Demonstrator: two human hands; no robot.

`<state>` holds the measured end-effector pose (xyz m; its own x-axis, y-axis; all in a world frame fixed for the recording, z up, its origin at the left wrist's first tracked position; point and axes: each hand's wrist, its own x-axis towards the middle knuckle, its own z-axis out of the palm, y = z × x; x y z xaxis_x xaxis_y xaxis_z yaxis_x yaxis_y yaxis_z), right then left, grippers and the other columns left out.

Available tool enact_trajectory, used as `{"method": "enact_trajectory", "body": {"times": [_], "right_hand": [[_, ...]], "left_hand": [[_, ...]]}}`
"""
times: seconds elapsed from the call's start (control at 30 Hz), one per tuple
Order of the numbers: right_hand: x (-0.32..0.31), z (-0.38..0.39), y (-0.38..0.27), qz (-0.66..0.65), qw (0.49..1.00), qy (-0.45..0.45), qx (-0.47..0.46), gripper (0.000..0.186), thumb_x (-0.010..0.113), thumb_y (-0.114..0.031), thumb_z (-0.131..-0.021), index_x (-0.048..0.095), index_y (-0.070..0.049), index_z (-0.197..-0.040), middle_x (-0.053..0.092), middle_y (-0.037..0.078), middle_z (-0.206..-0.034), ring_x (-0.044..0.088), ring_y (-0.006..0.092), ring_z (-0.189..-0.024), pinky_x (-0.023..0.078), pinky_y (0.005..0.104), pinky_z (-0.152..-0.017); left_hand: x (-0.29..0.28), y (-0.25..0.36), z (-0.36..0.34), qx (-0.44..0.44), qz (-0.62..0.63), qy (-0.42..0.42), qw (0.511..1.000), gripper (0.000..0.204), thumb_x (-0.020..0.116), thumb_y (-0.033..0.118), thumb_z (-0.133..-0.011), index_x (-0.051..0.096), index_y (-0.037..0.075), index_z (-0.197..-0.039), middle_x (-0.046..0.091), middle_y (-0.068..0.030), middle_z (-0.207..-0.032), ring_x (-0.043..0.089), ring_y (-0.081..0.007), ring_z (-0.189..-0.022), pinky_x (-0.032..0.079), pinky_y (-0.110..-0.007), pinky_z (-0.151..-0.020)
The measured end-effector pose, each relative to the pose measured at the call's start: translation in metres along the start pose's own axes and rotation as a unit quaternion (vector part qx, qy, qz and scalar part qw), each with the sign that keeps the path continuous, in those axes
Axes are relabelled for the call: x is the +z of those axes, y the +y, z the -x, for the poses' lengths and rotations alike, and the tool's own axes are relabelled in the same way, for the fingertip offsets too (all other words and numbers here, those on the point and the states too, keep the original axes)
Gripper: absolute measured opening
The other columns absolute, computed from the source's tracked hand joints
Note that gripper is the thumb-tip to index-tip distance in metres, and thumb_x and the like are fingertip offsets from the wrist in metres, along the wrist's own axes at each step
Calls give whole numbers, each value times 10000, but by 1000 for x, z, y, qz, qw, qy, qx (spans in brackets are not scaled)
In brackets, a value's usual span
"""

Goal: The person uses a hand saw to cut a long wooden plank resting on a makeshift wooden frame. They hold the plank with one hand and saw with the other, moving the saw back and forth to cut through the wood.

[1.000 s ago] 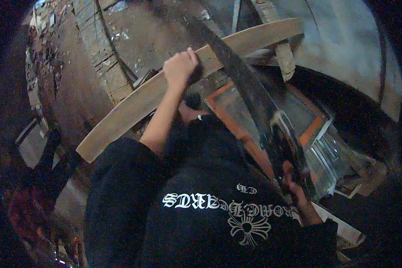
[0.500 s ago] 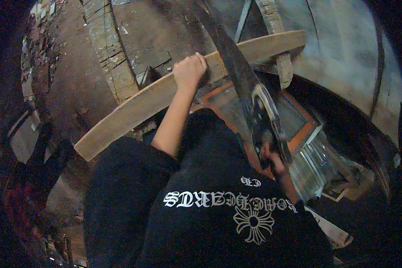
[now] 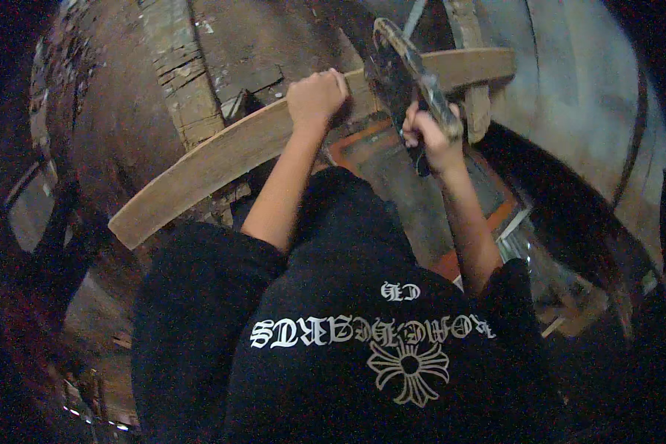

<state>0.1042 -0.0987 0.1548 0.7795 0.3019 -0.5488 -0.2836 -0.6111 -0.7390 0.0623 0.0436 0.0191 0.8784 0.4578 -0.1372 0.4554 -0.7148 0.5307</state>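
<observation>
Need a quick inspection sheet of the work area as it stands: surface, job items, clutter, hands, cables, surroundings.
Surface: orange-framed panel lying below the hands.
Job's things: long wooden plank crossing the view; dark handsaw laid across it.
Clutter: scrap boards and light strips at lower right.
Hands: left hand clamped on the plank; right hand gripping the saw's handle.
Cables: nothing seen.
Surroundings: dim; stacked timber at upper left, pale curved wall at right.

Plank (image 3: 222,159): pale bare wood, matt, rough-sawn, w/ worn edges. Long blade (image 3: 407,70): dark metal, dull, blotchy, a few glints along its edge. Brick stack (image 3: 181,66): coarse, chalky. Frame (image 3: 496,214): orange-painted rim, smooth. Shirt (image 3: 348,355): black cloth, matt, white print.
</observation>
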Motion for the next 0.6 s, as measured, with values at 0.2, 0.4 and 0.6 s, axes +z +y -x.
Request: {"method": "enact_trajectory", "body": {"times": [0.2,0.4,0.6], "right_hand": [[-17,30,23,-102,993,-52,-39,91,462,-59,-736,509,-7,-678,513,36,-575,474,114,-475,369,240,-434],[-13,86,13,-160,973,-3,164,71,409,-81,-699,432,-43,-754,431,50,-651,420,130,-601,368,272,-592],[-25,156,-7,-130,983,19,131,37,424,-86,-711,425,-56,-733,434,43,-666,411,122,-600,363,251,-571]], "left_hand": [[5,-6,0,-26,-18,6,999,360,406,241,-758,600,89,-495,571,-111,-502,563,-246,-417,456,-359,-463],[10,-4,15,13,-6,4,1000,324,427,236,-744,595,95,-505,572,-103,-507,559,-238,-411,448,-357,-451],[11,-3,14,10,-24,-5,1000,323,427,234,-742,592,98,-500,568,-108,-500,567,-244,-424,453,-363,-459]]}}
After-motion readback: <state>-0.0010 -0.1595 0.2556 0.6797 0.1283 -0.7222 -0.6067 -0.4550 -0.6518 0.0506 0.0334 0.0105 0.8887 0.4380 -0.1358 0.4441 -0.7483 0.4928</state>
